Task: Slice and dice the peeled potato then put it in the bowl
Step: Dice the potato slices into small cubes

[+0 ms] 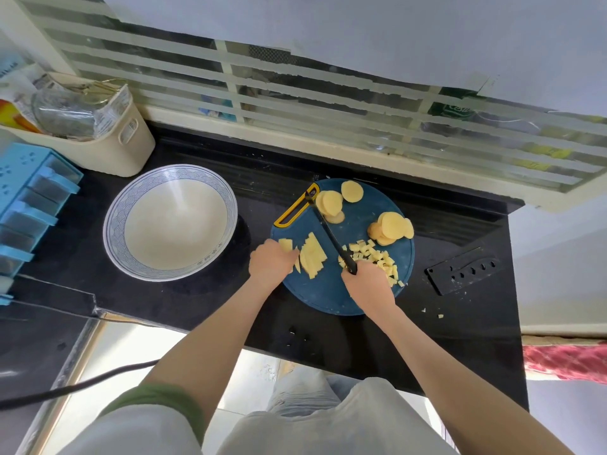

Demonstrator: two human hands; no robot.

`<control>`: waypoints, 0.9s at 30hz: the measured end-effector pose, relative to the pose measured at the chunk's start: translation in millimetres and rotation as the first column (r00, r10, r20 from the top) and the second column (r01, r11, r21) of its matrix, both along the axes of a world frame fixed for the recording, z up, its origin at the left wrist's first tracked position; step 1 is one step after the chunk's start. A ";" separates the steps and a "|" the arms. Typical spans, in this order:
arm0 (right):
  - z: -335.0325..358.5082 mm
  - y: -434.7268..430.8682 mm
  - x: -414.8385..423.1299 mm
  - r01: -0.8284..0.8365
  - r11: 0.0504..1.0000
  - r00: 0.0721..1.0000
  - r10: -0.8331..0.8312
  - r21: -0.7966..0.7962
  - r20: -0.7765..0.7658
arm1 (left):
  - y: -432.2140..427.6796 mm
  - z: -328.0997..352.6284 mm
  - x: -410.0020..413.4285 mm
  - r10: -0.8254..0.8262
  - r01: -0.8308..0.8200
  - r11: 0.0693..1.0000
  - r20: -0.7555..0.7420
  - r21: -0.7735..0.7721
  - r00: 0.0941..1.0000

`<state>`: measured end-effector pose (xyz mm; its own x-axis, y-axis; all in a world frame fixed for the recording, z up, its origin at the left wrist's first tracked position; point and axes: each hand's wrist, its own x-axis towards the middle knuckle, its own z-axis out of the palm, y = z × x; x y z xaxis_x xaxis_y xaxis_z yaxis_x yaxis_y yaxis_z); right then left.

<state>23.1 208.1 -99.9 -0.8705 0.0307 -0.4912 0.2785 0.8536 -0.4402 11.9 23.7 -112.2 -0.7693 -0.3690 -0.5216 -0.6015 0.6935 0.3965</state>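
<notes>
A round blue cutting board (328, 297) lies on the black counter. On it are two stacks of round potato slices (392, 228), a row of potato strips (313, 257) and a pile of small potato dice (377, 256). My left hand (271, 261) rests with curled fingers on the left end of the strips. My right hand (366, 282) grips the handle of a black knife (331, 234), whose blade points away across the board between strips and dice. A white bowl (170, 221) with a blue patterned rim stands left of the board, with nothing in it.
A black knife sheath (463, 270) lies right of the board, with a few potato bits (433, 313) near the counter edge. A cream basket (108, 139) and blue drawer rack (29, 198) stand at the left. A striped window runs behind.
</notes>
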 end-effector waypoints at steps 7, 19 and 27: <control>-9.3 -2.4 4.8 -0.061 0.997 0.998 0.060 0.047 0.022 | 15.4 1.5 3.7 -0.015 0.009 0.995 0.061 0.101 0.998; -20.0 -6.7 25.4 0.075 0.988 0.983 -0.051 -0.135 0.176 | 44.9 -3.9 5.9 -0.053 0.060 0.994 0.079 -0.095 0.995; -19.1 -4.6 32.9 0.100 0.984 0.976 -0.068 -0.149 0.209 | 38.4 -10.6 3.6 -0.245 0.244 0.939 0.030 -0.242 0.969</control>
